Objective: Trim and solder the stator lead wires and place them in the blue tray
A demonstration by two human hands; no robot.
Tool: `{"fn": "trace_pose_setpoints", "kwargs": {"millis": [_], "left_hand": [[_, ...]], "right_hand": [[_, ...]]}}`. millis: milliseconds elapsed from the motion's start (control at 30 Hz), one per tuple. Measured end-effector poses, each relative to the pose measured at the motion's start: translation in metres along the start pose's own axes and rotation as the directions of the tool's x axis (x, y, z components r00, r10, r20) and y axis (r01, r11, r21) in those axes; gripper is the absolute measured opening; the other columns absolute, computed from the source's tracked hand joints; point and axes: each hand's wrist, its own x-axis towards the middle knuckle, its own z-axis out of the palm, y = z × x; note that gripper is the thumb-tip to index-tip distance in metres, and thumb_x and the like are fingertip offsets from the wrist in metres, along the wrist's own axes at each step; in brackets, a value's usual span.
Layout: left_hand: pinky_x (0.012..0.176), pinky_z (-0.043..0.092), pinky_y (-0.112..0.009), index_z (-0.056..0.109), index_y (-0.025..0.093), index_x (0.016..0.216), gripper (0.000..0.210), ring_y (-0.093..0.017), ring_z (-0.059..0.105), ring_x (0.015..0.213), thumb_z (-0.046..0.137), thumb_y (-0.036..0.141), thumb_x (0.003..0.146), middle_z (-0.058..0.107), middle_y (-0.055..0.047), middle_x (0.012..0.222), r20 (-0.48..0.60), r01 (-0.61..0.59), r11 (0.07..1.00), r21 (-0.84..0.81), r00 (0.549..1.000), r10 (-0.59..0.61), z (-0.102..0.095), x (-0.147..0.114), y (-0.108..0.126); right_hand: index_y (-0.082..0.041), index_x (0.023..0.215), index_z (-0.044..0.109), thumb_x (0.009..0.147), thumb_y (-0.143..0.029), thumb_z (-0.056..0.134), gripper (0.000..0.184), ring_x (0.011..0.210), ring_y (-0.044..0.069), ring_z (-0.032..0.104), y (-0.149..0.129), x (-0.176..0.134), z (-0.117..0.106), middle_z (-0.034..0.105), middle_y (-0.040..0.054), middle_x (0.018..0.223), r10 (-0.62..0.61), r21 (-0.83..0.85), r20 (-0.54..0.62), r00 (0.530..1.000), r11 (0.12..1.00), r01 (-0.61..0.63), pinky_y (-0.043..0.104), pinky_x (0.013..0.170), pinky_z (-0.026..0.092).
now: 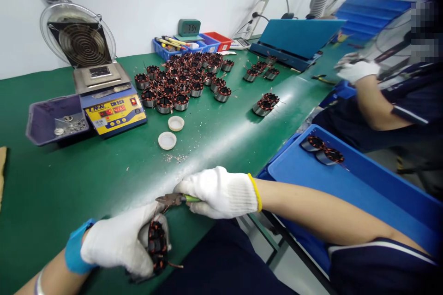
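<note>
Head view, clock directions from its middle. Item: one wound stator (pixel 157 246), at 7 o'clock, held on edge over the tabletop (pixel 104 170) near its rim. Left hand (pixel 121 242), gloved, at 7 to 8 o'clock: curled around the stator. Right hand (pixel 216 193), gloved, at 6 o'clock: closed on green-handled cutters (pixel 171 199), their tip beside the copper leads at the stator's 12 o'clock; contact cannot be told. Handling, as judged: dense for its size, rigid in the ring, the smooth metal outer wall slippery to a knitted glove; leads thin, springy, easily bent or snagged. Best hold: the outer wall, fingers off the windings and off the loose lead at the stator's 4 o'clock. Edges: near tabletop rim, running from 7 o'clock past 6 towards 3; beyond it, at 4 o'clock, a blue tray (pixel 346 198) with raised walls, two stators inside. Room for moving: widest from the left hand towards 9 o'clock, below the solder pot (pixel 116 113); narrower towards 12, up to the stator pair (pixel 266 104) at 2. Bounds: stator cluster (pixel 164 103) at 10 to 11; two white caps (pixel 166 141) at 9, scattered bits beside them; co-worker's gloved hand (pixel 358 71) at 2, well apart.
</note>
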Motion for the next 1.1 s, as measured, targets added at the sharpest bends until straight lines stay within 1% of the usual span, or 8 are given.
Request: {"fn": "trace_pose_setpoints", "kwargs": {"millis": [100, 300, 533, 600, 700, 867, 967, 1100], "left_hand": [[0.053, 0.044, -0.023, 0.053, 0.018, 0.090, 0.045, -0.014, 0.050, 0.064, 0.062, 0.013, 0.046, 0.057, 0.001, 0.078, 0.004, 0.021, 0.999, 0.031, 1.000, -0.021, 0.001, 0.000, 0.002], [0.055, 0.046, -0.024, 0.040, 0.024, 0.132, 0.087, -0.016, 0.054, 0.067, 0.062, 0.012, 0.049, 0.061, -0.001, 0.092, -0.053, -0.060, 0.998, -0.013, 0.997, 0.059, 0.002, 0.001, -0.005], [0.094, 0.043, -0.047, 0.052, 0.018, 0.121, 0.070, -0.035, 0.051, 0.117, 0.076, 0.042, 0.060, 0.060, -0.014, 0.121, -0.304, -0.432, 0.797, -0.422, 0.896, 0.324, 0.007, 0.004, -0.019], [0.098, 0.041, -0.046, 0.054, 0.018, 0.111, 0.063, -0.033, 0.054, 0.114, 0.080, 0.043, 0.059, 0.060, -0.014, 0.119, -0.532, -0.504, 0.815, -0.286, 0.791, 0.302, 0.012, 0.009, -0.015], [0.092, 0.045, -0.040, 0.048, 0.020, 0.100, 0.056, -0.025, 0.059, 0.098, 0.082, 0.035, 0.058, 0.061, -0.008, 0.106, -0.793, -0.498, 0.867, -0.011, 0.533, 0.296, 0.017, 0.018, -0.013], [0.088, 0.047, -0.040, 0.043, 0.020, 0.103, 0.060, -0.024, 0.058, 0.094, 0.078, 0.038, 0.059, 0.054, -0.007, 0.104, -0.897, -0.352, 0.893, 0.281, 0.234, 0.375, 0.017, 0.027, -0.023], [0.095, 0.044, -0.042, 0.043, 0.020, 0.109, 0.062, -0.027, 0.056, 0.104, 0.076, 0.040, 0.061, 0.052, -0.010, 0.114, -0.897, -0.299, 0.879, 0.371, 0.131, 0.423, 0.015, 0.029, -0.027], [0.095, 0.046, -0.043, 0.042, 0.020, 0.115, 0.066, -0.028, 0.057, 0.104, 0.075, 0.043, 0.063, 0.053, -0.010, 0.117, -0.894, -0.236, 0.882, 0.407, 0.093, 0.437, 0.013, 0.030, -0.028]], "right_hand": [[-0.018, 0.112, 0.057, 0.085, -0.023, 0.055, 0.028, 0.088, 0.020, 0.061, -0.002, 0.001, 0.001, 0.065, 0.0087, 0.104, 0.028, -0.024, 0.008, 1.000, 0.999, -0.028, 0.027, 0.070, 0.043], [-0.019, 0.109, 0.058, 0.085, -0.025, 0.053, 0.026, 0.086, 0.021, 0.062, -0.001, -0.001, 0.007, 0.065, 0.0084, 0.099, 0.120, -0.043, -0.027, 0.992, 0.992, -0.121, 0.028, 0.067, 0.041], [-0.020, 0.137, 0.037, 0.086, -0.022, 0.045, 0.052, 0.102, 0.024, 0.058, 0.006, -0.018, 0.016, 0.058, 0.0104, 0.119, 0.284, 0.192, -0.296, 0.912, 0.953, -0.234, 0.035, 0.081, 0.045], [-0.019, 0.136, 0.038, 0.085, -0.022, 0.045, 0.051, 0.102, 0.024, 0.057, 0.001, -0.024, 0.018, 0.057, 0.0106, 0.117, 0.286, 0.176, -0.290, 0.913, 0.954, -0.243, 0.037, 0.083, 0.045], [-0.016, 0.133, 0.041, 0.084, -0.023, 0.046, 0.049, 0.100, 0.025, 0.055, -0.009, -0.028, 0.022, 0.056, 0.0118, 0.114, 0.261, 0.057, -0.277, 0.925, 0.965, -0.255, 0.038, 0.083, 0.045], [-0.015, 0.133, 0.040, 0.085, -0.027, 0.048, 0.050, 0.092, 0.027, 0.053, -0.020, -0.023, 0.031, 0.053, 0.0125, 0.108, 0.289, -0.171, -0.318, 0.903, 0.919, -0.355, 0.041, 0.077, 0.045], [-0.015, 0.131, 0.040, 0.085, -0.029, 0.049, 0.049, 0.088, 0.026, 0.052, -0.021, -0.020, 0.036, 0.053, 0.0115, 0.104, 0.299, -0.211, -0.334, 0.894, 0.900, -0.380, 0.040, 0.074, 0.044], [-0.015, 0.131, 0.041, 0.086, -0.030, 0.049, 0.049, 0.086, 0.026, 0.051, -0.021, -0.016, 0.041, 0.053, 0.0112, 0.102, 0.309, -0.229, -0.354, 0.883, 0.887, -0.402, 0.039, 0.071, 0.043]]}}
